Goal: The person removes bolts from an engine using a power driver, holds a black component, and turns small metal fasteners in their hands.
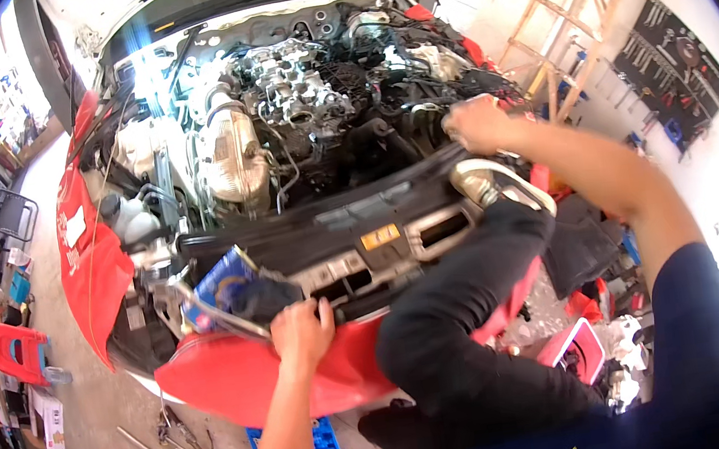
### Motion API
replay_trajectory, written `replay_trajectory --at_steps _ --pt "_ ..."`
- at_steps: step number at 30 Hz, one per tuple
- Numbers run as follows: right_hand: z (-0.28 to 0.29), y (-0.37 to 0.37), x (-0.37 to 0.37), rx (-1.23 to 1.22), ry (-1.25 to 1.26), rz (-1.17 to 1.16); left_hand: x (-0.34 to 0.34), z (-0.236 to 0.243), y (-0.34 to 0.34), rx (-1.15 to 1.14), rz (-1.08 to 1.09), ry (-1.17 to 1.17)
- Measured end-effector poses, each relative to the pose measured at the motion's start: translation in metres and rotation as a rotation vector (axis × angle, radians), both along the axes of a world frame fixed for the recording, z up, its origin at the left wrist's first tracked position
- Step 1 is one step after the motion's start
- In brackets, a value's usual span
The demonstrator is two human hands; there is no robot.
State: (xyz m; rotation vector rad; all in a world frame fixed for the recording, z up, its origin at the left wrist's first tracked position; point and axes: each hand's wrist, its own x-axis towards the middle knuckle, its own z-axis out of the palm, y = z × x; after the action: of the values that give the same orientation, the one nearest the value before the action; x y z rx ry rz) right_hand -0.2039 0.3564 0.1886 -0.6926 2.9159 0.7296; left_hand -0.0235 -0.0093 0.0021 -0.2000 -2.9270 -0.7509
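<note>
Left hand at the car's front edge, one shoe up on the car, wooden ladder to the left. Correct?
Wrong side for the wooden ladder: the head view shows it to the right. Left hand at the front edge of the car and one shoe up on it: correct.

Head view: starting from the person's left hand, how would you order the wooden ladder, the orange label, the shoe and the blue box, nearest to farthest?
From the left hand:
1. Blue box, just beyond, to the left.
2. Orange label, ahead and right.
3. Shoe, farther right.
4. Wooden ladder, far right, by the wall.
</note>
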Motion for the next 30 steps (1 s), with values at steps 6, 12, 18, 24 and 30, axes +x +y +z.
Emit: replay_trajectory --at_steps 6,12,18,24,30 --pt "0.057 -0.148 -0.291 -0.031 0.082 0.213 -0.010 0.015 -0.020 0.005 0.032 -0.095" --pt "-0.086 -0.188 -0.363 -0.218 -0.269 0.516 0.022 -0.008 -0.016 0.030 -0.010 -0.163" --pt "-0.102 -0.223 -0.406 -0.321 -0.241 0.694 -0.026 -0.004 -0.013 0.015 0.029 -0.146" --pt "-0.150 -0.229 -0.381 -0.624 -0.219 0.867 -0.006 0.004 -0.020 -0.004 0.054 -0.335" --pt "-0.159 -0.229 -0.386 -0.859 -0.204 0.855 -0.021 0.004 -0.023 0.010 0.072 -0.413"
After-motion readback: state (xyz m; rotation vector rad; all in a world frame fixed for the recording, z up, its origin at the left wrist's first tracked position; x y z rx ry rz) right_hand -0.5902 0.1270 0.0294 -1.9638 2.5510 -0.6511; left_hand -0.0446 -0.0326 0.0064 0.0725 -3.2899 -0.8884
